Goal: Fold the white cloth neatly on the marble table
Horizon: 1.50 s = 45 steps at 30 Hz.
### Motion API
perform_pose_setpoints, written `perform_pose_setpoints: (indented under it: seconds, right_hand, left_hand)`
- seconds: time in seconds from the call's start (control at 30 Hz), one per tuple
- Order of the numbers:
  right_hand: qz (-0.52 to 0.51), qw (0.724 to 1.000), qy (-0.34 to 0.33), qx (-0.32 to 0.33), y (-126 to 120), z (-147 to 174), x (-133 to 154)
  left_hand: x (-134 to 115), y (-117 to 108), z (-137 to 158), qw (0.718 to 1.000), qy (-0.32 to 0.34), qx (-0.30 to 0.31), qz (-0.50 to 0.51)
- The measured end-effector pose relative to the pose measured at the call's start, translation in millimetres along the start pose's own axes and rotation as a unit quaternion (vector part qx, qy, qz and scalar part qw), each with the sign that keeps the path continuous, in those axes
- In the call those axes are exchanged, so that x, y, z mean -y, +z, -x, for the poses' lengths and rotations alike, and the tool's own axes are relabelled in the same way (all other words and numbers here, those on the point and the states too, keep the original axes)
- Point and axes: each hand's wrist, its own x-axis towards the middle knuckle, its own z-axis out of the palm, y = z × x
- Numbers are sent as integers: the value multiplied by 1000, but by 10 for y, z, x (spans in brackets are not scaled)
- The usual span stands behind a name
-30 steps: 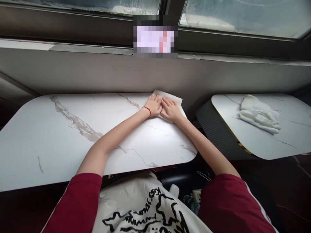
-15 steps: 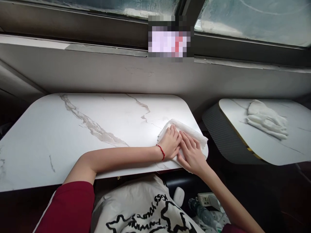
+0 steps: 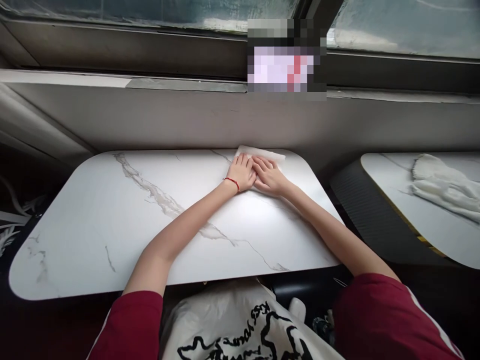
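My left hand (image 3: 241,173), with a red string bracelet at the wrist, lies flat on a folded white cloth (image 3: 261,152). Beside it, touching at the fingers, my right hand (image 3: 269,177) presses flat on the same cloth. Both hands have their fingers stretched forward, and they hide much of the cloth. Beneath it is a white marble-patterned table (image 3: 90,220) with rounded corners. The cloth rests near the table's far edge, right of the middle.
A second marble-patterned table (image 3: 393,190) stands to the right, with a crumpled white cloth (image 3: 446,185) on it. Behind the tables runs a pale wall (image 3: 168,117) under windows. A light bag with black lettering (image 3: 225,325) sits below the near edge.
Both hands have slid the cloth from the table's near right corner up to its far edge, and leftward along the surface. The view has shifted slightly left.
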Motion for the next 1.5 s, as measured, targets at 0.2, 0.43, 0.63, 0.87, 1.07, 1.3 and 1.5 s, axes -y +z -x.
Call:
perform_pose_setpoints:
  seconds: [0.2,0.43,0.63,0.87,1.07,1.3,1.5]
  right_hand:
    - [-16,999,13,-32,169,-287,79]
    - [-34,998,24,-36,150,-217,133]
    - [-36,998,41,-30,14,-36,342]
    - [-57,997,19,-46,-322,1026,1198]
    - [-94,995,-6,-24,-485,1314,1500]
    - [-72,996,-52,-3,-230,479,1118]
    - [-88,991,-97,-12,133,-727,957]
  left_hand:
    - [307,18,15,999,-32,-13,11]
    - [240,-31,85,999,-34,1,-20]
    - [135,-48,283,999,-19,3,-33]
    - [-459,-160,1409,997,61,25,-47]
    - [-794,-249,1823,996,20,68,-61]
    - [-238,-292,1310,993,-49,89,-65]
    - [663,-343,987,990,-128,43,-47]
